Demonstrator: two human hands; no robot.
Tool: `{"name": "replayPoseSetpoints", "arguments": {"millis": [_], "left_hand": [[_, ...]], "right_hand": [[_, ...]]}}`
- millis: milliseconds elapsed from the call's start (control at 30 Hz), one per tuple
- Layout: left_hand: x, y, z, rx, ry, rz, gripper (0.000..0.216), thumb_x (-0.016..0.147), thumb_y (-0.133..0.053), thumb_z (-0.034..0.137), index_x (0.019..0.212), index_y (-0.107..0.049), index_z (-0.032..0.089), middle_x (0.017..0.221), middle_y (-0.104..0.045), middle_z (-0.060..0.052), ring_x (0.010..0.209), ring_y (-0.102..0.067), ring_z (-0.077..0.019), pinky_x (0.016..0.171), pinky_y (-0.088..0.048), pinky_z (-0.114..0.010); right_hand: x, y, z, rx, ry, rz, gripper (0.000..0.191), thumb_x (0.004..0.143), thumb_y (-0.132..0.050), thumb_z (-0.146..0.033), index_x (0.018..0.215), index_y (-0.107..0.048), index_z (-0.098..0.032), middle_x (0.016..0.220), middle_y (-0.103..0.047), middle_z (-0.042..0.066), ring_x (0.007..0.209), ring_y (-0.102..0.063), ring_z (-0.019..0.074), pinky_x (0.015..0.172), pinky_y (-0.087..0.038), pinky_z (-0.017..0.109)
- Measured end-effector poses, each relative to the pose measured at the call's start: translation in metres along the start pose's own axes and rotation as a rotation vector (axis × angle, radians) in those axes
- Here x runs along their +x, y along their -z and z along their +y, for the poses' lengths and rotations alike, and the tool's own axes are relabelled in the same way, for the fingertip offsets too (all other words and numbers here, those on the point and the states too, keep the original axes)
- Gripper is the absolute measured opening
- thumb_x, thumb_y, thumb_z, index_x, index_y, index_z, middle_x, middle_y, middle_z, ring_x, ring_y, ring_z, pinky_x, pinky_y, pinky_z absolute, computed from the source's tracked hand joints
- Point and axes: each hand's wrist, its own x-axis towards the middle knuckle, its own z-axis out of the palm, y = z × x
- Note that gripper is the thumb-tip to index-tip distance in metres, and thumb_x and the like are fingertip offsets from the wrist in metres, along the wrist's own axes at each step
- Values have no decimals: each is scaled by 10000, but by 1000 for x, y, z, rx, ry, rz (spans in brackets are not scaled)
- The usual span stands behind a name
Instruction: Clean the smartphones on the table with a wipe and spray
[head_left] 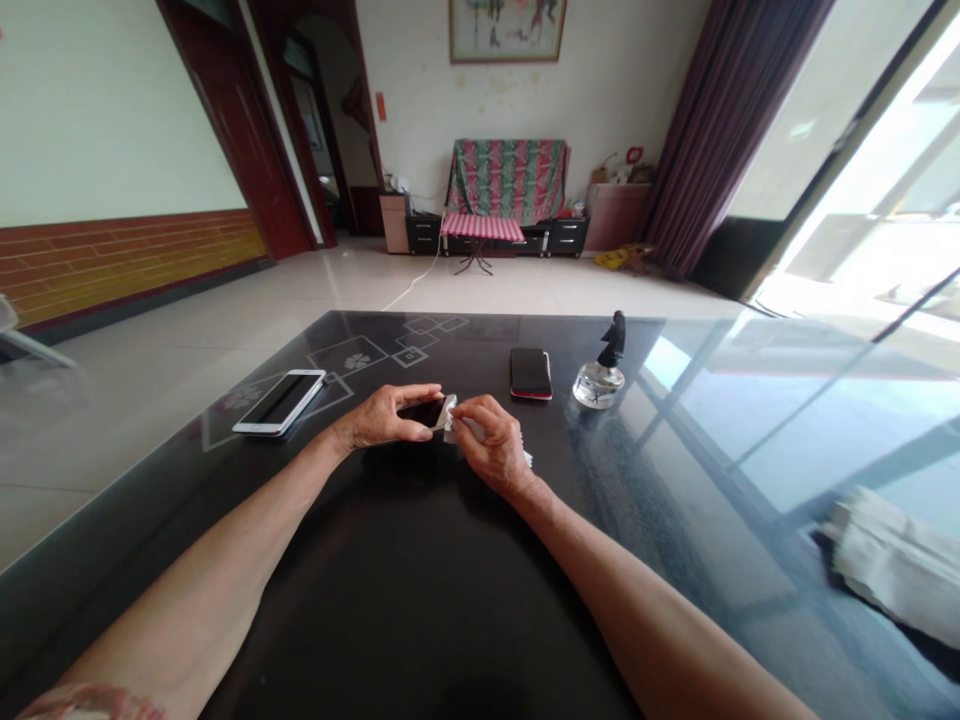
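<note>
My left hand (386, 416) grips a smartphone (426, 411) by its long edges, thumb on the near side and fingers on the far side. The phone has a dark screen and a pale end pointing right, and is held above the dark table. At that end, my right hand (491, 440) is closed on a crumpled white cloth or tissue (450, 424), pressed against the phone's edge. Part of the white piece shows beyond the hand's right side. My right fingers hide most of it.
A white tablet (280, 402) lies to the left on the glossy black table (420, 600). Beyond my right hand are a dark phone (531, 373) with a red edge and a clear spray bottle (598, 384) with a black nozzle. A pale folded cloth (896, 560) sits far right.
</note>
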Motion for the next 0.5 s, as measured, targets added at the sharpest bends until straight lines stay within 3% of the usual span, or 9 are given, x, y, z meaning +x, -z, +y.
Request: {"name": "replayPoseSetpoints", "arguments": {"millis": [333,500], "left_hand": [[2,-12,7,-141,-11,-82,759,551,-845,203,1273,-612,169,1311,-617,-121,1312,-473,-342,1170,-271,-520],[3,-7,5,-173,-12,-48,747,560,-836,196,1273,-614,168,1321,-609,-123,1315,-467,-351,1168,-277,-520]], "right_hand": [[3,7,19,-150,-101,152,158,881,-550,-253,925,-695,-208,904,-653,62,838,-633,181,791,-504,300],[1,7,10,-107,-58,123,177,882,-536,-216,983,-682,-226,946,-641,53,868,-629,170,798,-504,285]]}}
